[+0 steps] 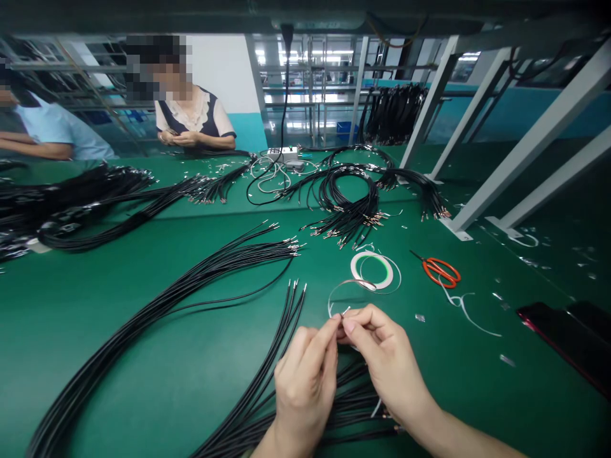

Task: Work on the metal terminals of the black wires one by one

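My left hand [308, 375] and my right hand [382, 350] meet with closed, pinching fingertips. Between them a silver cable tip [346, 311] pokes out; the fingers mostly cover the rest of that cable. A narrow strip of tape [340, 287] curves from beside my left fingertips to a white tape roll [356, 270] lying flat just beyond. Which fingers press on the strip is hidden. Several black cables [353, 404] lie under my hands, and a few cables with silver tips [286, 318] stretch out left of them.
A larger black cable bundle [157, 305] curves across the left. Orange-handled scissors [442, 272] lie right of the roll, near curled tape scraps [461, 305]. Coiled cables [351, 197] and a power strip [284, 153] sit farther back. Grey posts [529, 140] rise at right. Two people sit opposite.
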`<state>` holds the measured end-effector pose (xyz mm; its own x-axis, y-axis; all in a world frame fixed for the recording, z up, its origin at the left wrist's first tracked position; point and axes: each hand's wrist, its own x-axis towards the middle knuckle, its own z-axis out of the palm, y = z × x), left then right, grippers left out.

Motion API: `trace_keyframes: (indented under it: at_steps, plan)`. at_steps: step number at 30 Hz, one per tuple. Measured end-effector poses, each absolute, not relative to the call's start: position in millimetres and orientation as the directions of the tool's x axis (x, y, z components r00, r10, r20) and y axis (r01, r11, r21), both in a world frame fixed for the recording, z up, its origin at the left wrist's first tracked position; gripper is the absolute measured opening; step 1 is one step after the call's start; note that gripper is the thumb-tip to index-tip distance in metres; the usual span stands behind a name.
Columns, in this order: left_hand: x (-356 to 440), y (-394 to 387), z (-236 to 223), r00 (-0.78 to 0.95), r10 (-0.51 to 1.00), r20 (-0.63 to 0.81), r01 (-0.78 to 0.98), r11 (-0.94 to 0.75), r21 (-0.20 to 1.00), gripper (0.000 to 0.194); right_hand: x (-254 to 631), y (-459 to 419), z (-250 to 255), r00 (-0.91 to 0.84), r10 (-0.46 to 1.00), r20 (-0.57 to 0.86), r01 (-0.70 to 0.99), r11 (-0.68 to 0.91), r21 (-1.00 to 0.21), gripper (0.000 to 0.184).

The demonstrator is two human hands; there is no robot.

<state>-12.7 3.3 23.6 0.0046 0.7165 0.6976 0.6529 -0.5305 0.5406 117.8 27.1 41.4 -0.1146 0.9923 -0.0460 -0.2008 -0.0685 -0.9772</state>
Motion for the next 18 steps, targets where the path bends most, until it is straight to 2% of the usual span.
trace_keyframes:
  at_steps: [11, 18]
  plan:
    - [-12.4, 4.4, 21.3, 0.025, 0.711, 0.703, 0.678, -0.529, 0.51, 0.045, 117.4, 29.5, 40.3, -0.104, 0.993, -0.06, -0.181, -0.079, -0.98, 0.019]
    - [-10.8, 4.8, 21.9, 0.004, 0.736, 0.677, 0.647, -0.518, 0.559, 0.043, 117.2, 29.4, 39.0, -0.124, 0.99, -0.062, -0.219, -0.088, -0.972, 0.017]
